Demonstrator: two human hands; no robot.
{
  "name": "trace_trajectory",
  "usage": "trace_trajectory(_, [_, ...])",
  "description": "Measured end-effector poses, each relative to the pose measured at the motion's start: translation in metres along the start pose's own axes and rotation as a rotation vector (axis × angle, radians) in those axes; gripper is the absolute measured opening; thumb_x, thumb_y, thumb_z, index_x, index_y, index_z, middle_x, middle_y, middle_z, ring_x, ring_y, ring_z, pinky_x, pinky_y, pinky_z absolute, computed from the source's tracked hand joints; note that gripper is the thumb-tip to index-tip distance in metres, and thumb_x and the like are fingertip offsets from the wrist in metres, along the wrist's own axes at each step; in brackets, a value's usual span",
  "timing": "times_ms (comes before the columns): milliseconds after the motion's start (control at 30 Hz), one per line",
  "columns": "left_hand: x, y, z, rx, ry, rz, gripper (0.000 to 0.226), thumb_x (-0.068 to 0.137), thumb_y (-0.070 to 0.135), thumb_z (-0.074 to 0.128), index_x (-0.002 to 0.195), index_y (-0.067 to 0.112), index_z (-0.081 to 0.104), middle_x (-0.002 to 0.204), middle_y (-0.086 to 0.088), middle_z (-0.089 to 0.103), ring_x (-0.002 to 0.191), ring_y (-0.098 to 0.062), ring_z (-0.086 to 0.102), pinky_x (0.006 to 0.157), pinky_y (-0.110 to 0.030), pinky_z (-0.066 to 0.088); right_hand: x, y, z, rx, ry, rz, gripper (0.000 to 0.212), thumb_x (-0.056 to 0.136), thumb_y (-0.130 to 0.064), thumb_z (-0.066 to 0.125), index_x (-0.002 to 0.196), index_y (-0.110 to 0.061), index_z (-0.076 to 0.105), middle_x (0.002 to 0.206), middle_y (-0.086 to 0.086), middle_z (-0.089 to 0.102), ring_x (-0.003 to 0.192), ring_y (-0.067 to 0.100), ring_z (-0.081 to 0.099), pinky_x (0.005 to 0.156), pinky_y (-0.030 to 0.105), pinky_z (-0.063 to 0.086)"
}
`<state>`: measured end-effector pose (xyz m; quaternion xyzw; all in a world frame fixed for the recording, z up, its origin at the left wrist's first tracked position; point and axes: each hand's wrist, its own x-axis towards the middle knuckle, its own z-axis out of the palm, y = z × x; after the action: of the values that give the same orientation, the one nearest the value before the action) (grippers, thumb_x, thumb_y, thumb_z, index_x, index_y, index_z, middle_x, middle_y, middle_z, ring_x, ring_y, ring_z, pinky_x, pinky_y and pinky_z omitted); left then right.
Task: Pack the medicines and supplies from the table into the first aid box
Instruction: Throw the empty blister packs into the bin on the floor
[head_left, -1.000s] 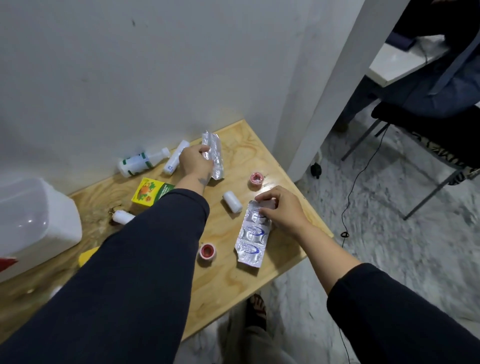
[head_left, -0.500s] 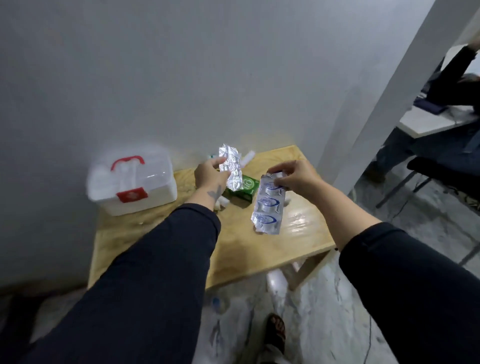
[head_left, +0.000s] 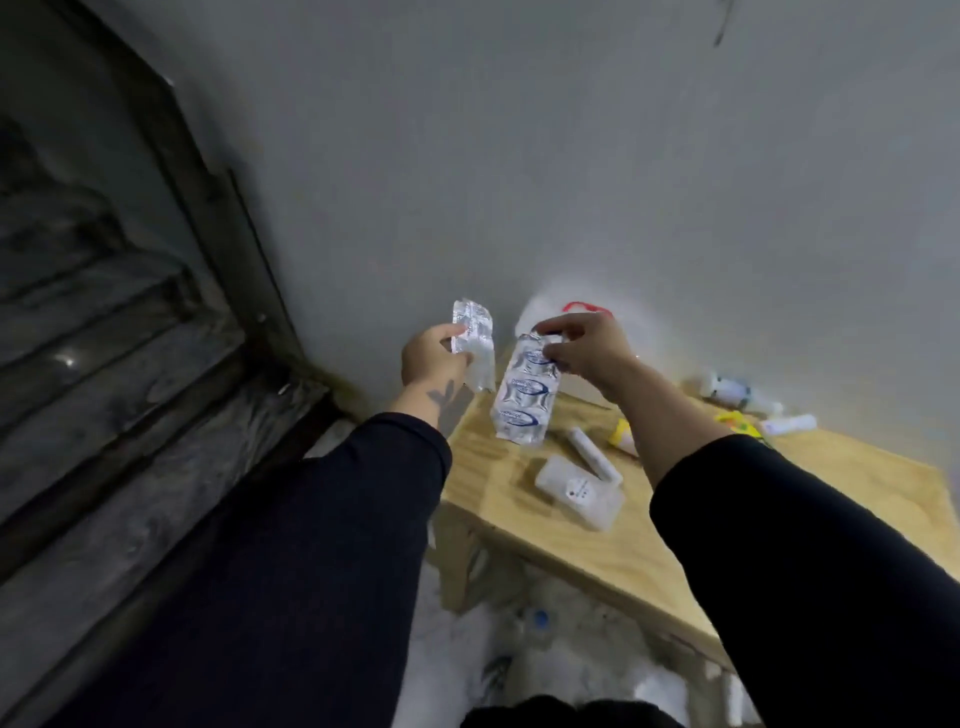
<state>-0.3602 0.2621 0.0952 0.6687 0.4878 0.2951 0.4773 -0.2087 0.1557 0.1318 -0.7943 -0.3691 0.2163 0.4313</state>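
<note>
- The wooden table (head_left: 649, 540) stands against a pale wall (head_left: 519, 156); its near edge runs from about 9 o'clock down toward 4 o'clock, with open floor below it and a dark panelled door (head_left: 104, 389) off at 9 o'clock.
- Both hands hang in the air over the table's left corner, just beside each other but apart.
- The left hand (head_left: 434, 356) is closed narrowly, thumb and fingers pinching a crinkled silver blister strip (head_left: 474, 345) that stands roughly upright.
- The right hand (head_left: 584, 348), at 3 o'clock of the left, pinches the top edge of a wider foil blister pack with blue printing (head_left: 524, 397); the pack dangles down from the fingertips, clear of the tabletop.
- The first aid box (head_left: 566, 317) sits at the wall at 12 o'clock of the right hand, blurred white with a red handle, mostly hidden behind that hand; I cannot tell whether its lid is up or what is in it.
- On the table at 6 o'clock of the hanging pack lie a white tube (head_left: 594, 453) and a white plastic device (head_left: 579, 492), touching each other.
- Out at 3 o'clock, near the wall, lie a white bottle (head_left: 732, 391), a small yellow box (head_left: 737, 422) and another white tube (head_left: 789, 425); a yellow item (head_left: 621, 435) peeks from behind the right forearm.
</note>
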Motion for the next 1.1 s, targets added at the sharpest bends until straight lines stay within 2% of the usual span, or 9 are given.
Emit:
trace_trajectory(167, [-0.003, -0.059, -0.073, 0.007, 0.202, -0.142, 0.044, 0.080, -0.001, 0.065, 0.121, 0.015, 0.066, 0.120, -0.008, 0.067, 0.109, -0.024, 0.063, 0.098, -0.037, 0.051, 0.018, -0.033, 0.090, -0.010, -0.254, -0.087, 0.035, 0.075, 0.009, 0.066, 0.107, -0.006, 0.070, 0.078, 0.008, 0.061, 0.048, 0.010, 0.050, 0.055, 0.017, 0.048])
trace_trajectory(267, [-0.007, -0.098, -0.117, 0.012, 0.278, -0.230, 0.043, 0.079, -0.001, 0.062, 0.121, 0.012, 0.065, 0.119, -0.012, 0.068, 0.110, -0.026, 0.064, 0.098, -0.039, 0.050, 0.021, -0.047, 0.146, -0.041, -0.363, -0.121, 0.034, 0.075, 0.007, 0.065, 0.104, -0.009, 0.072, 0.074, 0.008, 0.059, 0.047, 0.011, 0.052, 0.052, 0.012, 0.048])
trace_trajectory(400, [-0.006, -0.155, -0.162, -0.003, 0.368, -0.349, 0.041, 0.079, -0.001, 0.061, 0.117, 0.012, 0.067, 0.116, -0.013, 0.068, 0.106, -0.026, 0.065, 0.096, -0.036, 0.051, 0.024, -0.059, 0.219, -0.092, -0.485, -0.119, 0.031, 0.076, 0.006, 0.065, 0.104, -0.007, 0.072, 0.062, -0.002, 0.052, 0.059, 0.018, 0.055, 0.070, 0.027, 0.055])
trace_trajectory(467, [0.001, -0.182, -0.177, -0.001, 0.396, -0.386, 0.039, 0.078, -0.001, 0.063, 0.114, 0.014, 0.069, 0.116, -0.010, 0.069, 0.105, -0.025, 0.065, 0.094, -0.032, 0.051, 0.028, -0.061, 0.253, -0.130, -0.526, -0.109, 0.030, 0.076, 0.005, 0.066, 0.102, -0.010, 0.072, 0.060, -0.005, 0.050, 0.054, 0.014, 0.051, 0.057, 0.016, 0.051])
trace_trajectory(567, [0.025, -0.218, -0.196, -0.012, 0.372, -0.417, 0.038, 0.078, 0.000, 0.065, 0.113, 0.013, 0.070, 0.118, -0.008, 0.068, 0.107, -0.023, 0.064, 0.096, -0.032, 0.050, 0.040, -0.060, 0.303, -0.154, -0.545, -0.069, 0.030, 0.076, 0.005, 0.065, 0.101, -0.011, 0.073, 0.057, -0.005, 0.050, 0.041, 0.005, 0.050, 0.038, 0.004, 0.039])
trace_trajectory(700, [0.061, -0.269, -0.218, 0.035, 0.289, -0.448, 0.037, 0.080, 0.002, 0.067, 0.115, 0.013, 0.069, 0.120, -0.005, 0.068, 0.109, -0.019, 0.063, 0.095, -0.025, 0.047, 0.056, -0.046, 0.370, -0.171, -0.535, 0.040, 0.030, 0.078, 0.006, 0.063, 0.102, -0.009, 0.072, 0.058, -0.009, 0.049, 0.031, -0.009, 0.048, 0.035, 0.001, 0.035])
trace_trajectory(833, [0.088, -0.320, -0.227, 0.056, 0.229, -0.539, 0.036, 0.084, 0.001, 0.065, 0.118, 0.011, 0.068, 0.124, -0.005, 0.066, 0.112, -0.019, 0.062, 0.095, -0.020, 0.043, 0.064, -0.021, 0.431, -0.222, -0.539, 0.091, 0.034, 0.078, 0.007, 0.059, 0.104, -0.009, 0.072, 0.086, 0.002, 0.063, 0.052, 0.002, 0.059, 0.043, 0.000, 0.039])
trace_trajectory(933, [0.103, -0.357, -0.222, 0.075, 0.177, -0.596, 0.036, 0.084, 0.001, 0.062, 0.119, 0.010, 0.067, 0.124, -0.008, 0.066, 0.113, -0.020, 0.061, 0.084, -0.009, 0.037, 0.072, 0.003, 0.473, -0.253, -0.566, 0.140, 0.032, 0.077, 0.005, 0.059, 0.102, -0.012, 0.072, 0.104, 0.011, 0.070, 0.083, 0.022, 0.063, 0.071, 0.023, 0.049])
trace_trajectory(1100, [0.131, -0.436, -0.202, 0.101, 0.137, -0.649, 0.036, 0.087, 0.002, 0.058, 0.120, 0.011, 0.065, 0.127, -0.009, 0.064, 0.118, -0.022, 0.058, 0.081, -0.008, 0.034, 0.095, 0.076, 0.546, -0.303, -0.638, 0.136, 0.027, 0.079, -0.001, 0.061, 0.100, -0.015, 0.073, 0.093, 0.004, 0.067, 0.077, 0.015, 0.062, 0.065, 0.016, 0.046])
